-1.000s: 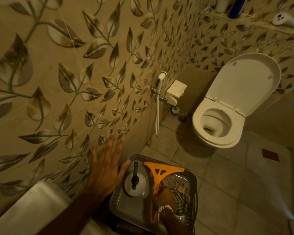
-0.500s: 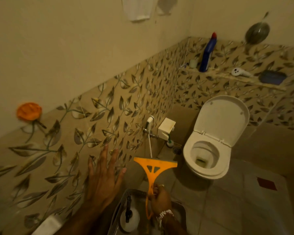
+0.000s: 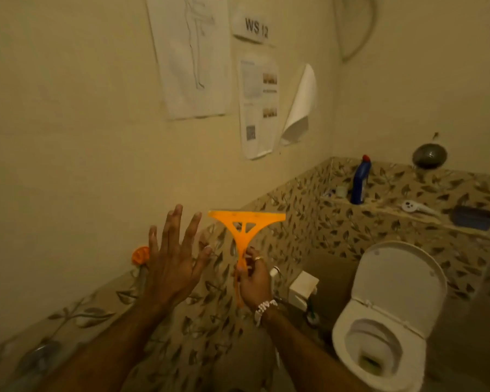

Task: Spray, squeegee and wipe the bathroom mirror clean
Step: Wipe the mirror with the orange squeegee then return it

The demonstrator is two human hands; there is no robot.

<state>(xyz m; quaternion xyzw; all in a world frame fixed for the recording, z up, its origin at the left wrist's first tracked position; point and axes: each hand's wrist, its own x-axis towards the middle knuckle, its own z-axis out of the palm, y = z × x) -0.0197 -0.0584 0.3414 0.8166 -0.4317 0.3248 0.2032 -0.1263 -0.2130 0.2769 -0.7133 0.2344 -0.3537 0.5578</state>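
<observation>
Currently the squeegee (image 3: 245,227) stands upright in mid-air before the leaf-tiled wall (image 3: 309,222), blade uppermost, handle clasped in my right grip (image 3: 253,278). My left grip (image 3: 173,264) is spread, empty, beside it. No mirror shows. Advice: seat the blade flat on the glass, then pull down evenly.
</observation>
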